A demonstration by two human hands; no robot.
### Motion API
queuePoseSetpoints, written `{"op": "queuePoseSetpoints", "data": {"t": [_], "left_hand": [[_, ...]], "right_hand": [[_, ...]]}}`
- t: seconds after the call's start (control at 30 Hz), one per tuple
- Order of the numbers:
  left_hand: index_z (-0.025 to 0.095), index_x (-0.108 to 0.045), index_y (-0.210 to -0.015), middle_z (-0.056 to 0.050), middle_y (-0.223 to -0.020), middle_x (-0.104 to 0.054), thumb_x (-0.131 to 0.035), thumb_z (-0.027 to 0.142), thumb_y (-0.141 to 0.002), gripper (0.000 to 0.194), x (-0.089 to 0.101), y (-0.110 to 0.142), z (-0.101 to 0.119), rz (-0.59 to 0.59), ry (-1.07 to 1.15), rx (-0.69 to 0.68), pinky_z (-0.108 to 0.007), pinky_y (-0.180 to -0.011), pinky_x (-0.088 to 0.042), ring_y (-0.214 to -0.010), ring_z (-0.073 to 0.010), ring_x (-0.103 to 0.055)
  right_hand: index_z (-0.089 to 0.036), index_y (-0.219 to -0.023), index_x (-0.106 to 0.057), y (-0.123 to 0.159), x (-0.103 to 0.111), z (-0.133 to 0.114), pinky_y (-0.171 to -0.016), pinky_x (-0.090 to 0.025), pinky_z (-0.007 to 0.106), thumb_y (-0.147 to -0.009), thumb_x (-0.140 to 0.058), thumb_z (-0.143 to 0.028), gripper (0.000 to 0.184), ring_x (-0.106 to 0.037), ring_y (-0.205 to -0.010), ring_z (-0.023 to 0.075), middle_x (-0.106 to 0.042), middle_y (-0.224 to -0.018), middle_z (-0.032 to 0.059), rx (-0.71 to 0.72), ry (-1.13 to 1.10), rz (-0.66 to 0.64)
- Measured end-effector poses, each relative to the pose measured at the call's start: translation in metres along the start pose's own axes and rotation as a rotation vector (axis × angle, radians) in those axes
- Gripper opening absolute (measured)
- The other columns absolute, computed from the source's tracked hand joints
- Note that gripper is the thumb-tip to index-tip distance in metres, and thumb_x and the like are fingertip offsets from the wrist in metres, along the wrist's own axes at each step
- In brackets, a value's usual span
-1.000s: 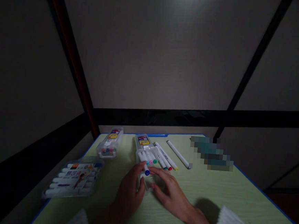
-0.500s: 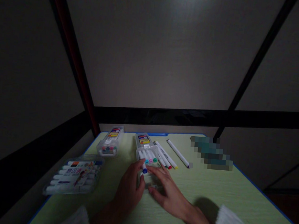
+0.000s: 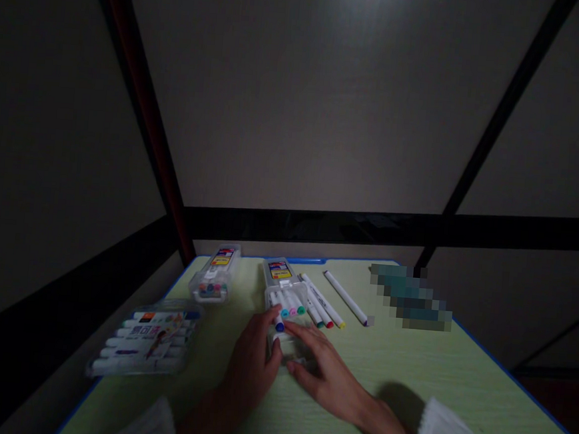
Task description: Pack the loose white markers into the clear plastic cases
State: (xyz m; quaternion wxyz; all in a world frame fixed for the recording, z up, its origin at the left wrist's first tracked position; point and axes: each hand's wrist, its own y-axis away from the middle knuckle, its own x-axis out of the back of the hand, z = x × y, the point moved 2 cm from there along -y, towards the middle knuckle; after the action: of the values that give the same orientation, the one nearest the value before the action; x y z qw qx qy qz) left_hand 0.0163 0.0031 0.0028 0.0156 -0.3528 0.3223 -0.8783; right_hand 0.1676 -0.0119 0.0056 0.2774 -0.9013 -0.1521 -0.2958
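Note:
A white marker with a blue cap (image 3: 279,326) points toward me out of a clear plastic marker case (image 3: 281,286) at the table's middle. My left hand (image 3: 253,354) has its index finger along this marker and its thumb just below the cap. From the right, my right hand (image 3: 324,373) reaches over the case's clear open lid (image 3: 286,347), fingers spread, index fingertip beside the blue cap. Whether its other fingers press on the lid is hidden. Inside the case lie white markers with light blue, pink and green ends (image 3: 293,311).
Several loose white markers (image 3: 325,303) lie right of the case, with a purple-ended marker (image 3: 346,298) farther right. Another clear marker case (image 3: 215,275) stands back left. A flat pack of markers (image 3: 147,339) lies front left. A blurred-out teal item (image 3: 406,293) is at right.
The blue-capped marker has slid slightly away from me, farther into the case. My hands have barely moved, and both stay around the cap.

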Motion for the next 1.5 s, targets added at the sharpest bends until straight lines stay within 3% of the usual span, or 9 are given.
{"op": "queuePoseSetpoints", "data": {"t": [0.43,0.93,1.5], "left_hand": [[0.017,-0.044,-0.115,-0.008,-0.109,-0.057,-0.04,0.007,-0.072,0.045,-0.0002,-0.0017,-0.0022,0.029,0.026,0.001,-0.035,-0.086,-0.046,-0.1,-0.0186,-0.055],[0.018,-0.049,-0.106,-0.006,-0.1,-0.059,-0.042,0.008,-0.071,0.037,0.0012,0.0001,-0.0016,0.118,0.029,-0.021,-0.031,-0.078,-0.048,-0.092,-0.018,-0.057],[0.018,-0.045,-0.111,-0.009,-0.107,-0.056,-0.042,0.008,-0.072,0.04,-0.0016,0.0005,-0.008,0.052,-0.045,-0.033,-0.036,-0.082,-0.047,-0.098,-0.02,-0.055]], "right_hand": [[-0.021,-0.127,-0.042,-0.0004,-0.0013,0.0034,-0.099,-0.036,0.045,-0.079,-0.053,-0.017,0.05,-0.047,-0.115,0.0225,-0.053,-0.123,0.0098,0.008,-0.076,0.029],[-0.018,-0.126,-0.042,-0.0002,-0.0005,0.0027,-0.1,-0.035,0.045,-0.08,-0.051,-0.019,0.047,-0.044,-0.116,0.0233,-0.051,-0.125,0.011,-0.004,-0.048,0.005],[-0.017,-0.122,-0.045,-0.0013,0.0002,0.0006,-0.096,-0.038,0.043,-0.08,-0.052,-0.021,0.043,-0.048,-0.111,0.0227,-0.055,-0.119,0.0112,0.002,-0.057,0.013]]}}
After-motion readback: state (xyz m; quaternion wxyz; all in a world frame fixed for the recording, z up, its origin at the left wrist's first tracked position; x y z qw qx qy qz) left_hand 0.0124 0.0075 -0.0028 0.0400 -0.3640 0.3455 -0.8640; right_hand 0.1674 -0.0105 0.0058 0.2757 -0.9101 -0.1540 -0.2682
